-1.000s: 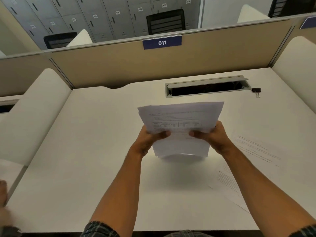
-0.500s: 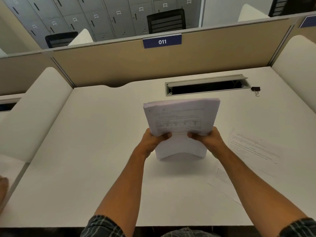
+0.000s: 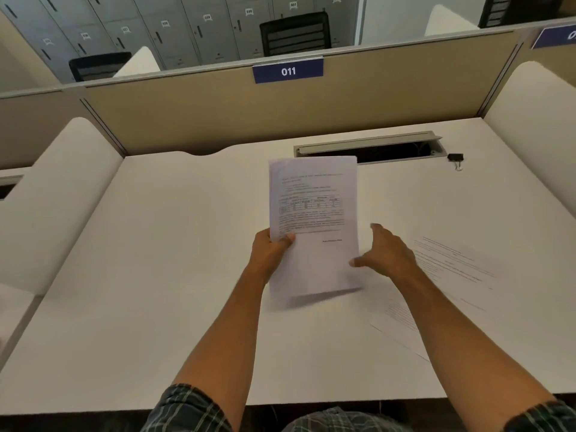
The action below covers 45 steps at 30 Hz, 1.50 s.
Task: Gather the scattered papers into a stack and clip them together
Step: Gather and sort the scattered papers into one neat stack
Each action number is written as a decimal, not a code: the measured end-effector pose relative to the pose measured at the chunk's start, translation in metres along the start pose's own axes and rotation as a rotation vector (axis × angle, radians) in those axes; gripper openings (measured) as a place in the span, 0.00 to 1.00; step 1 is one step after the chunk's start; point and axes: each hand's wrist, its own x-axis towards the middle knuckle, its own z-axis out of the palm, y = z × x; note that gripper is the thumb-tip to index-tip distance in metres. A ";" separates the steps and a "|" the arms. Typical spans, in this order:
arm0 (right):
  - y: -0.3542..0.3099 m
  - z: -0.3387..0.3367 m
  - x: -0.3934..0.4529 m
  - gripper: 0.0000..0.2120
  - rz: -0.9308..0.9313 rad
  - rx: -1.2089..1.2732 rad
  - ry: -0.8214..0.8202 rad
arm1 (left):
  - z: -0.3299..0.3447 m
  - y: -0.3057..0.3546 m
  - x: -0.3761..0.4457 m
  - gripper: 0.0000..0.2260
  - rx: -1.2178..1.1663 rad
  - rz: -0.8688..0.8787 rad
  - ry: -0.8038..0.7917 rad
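Plaid sleeves [image 3: 187, 410] sit at the near edge of the white desk [image 3: 174, 275]. The left hand [image 3: 270, 254] pinches the paper stack [image 3: 313, 226] at its left edge, held upright over the desk; the right hand [image 3: 388, 255] is spread loose beside it. Loose sheets [image 3: 448, 269] lie to the right. Farther back: a cable slot [image 3: 367, 148], a binder clip [image 3: 455, 158], a beige partition [image 3: 218, 116] labelled 011, grey lockers [image 3: 193, 29]

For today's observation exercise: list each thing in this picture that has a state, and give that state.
paper stack: lifted off the desk, upright, gripped at its left edge
left hand: grips the stack
right hand: open, beside the stack's right edge
loose sheets: flat on the desk, ungathered
binder clip: on the desk, unused
cable tray: lid open
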 end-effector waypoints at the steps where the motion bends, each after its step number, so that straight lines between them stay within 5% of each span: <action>1: 0.005 -0.001 -0.001 0.51 0.122 -0.158 -0.009 | -0.001 -0.002 0.001 0.07 0.031 0.009 0.010; 4: 0.029 0.015 0.000 0.53 0.361 -0.336 -0.084 | -0.002 -0.011 0.001 0.11 0.096 -0.008 0.030; 8: 0.045 0.047 0.000 0.69 0.342 -0.267 -0.158 | -0.004 -0.021 -0.003 0.13 0.086 -0.038 0.014; 11: 0.034 0.046 -0.002 0.68 0.290 -0.216 -0.138 | -0.007 -0.027 -0.003 0.14 0.079 -0.061 0.009; 19: 0.025 0.057 0.005 0.32 0.192 -0.233 -0.042 | -0.014 -0.038 -0.005 0.15 0.012 -0.120 0.036; 27: 0.031 0.058 0.000 0.15 0.048 -0.489 0.151 | -0.014 -0.041 -0.005 0.14 -0.003 -0.134 0.001; 32: 0.023 0.033 -0.002 0.07 0.055 -0.243 0.296 | -0.013 -0.046 -0.006 0.12 -0.016 -0.111 -0.027; 35: -0.006 0.028 -0.010 0.07 -0.061 -0.169 0.365 | -0.009 -0.048 -0.006 0.13 -0.018 -0.096 -0.054; 41: -0.070 0.053 -0.034 0.12 -0.333 -0.259 0.239 | 0.000 -0.043 -0.008 0.13 -0.047 -0.102 -0.119; 45: -0.079 0.067 -0.041 0.24 -0.514 -0.248 0.192 | 0.003 -0.038 -0.006 0.14 -0.048 -0.133 -0.137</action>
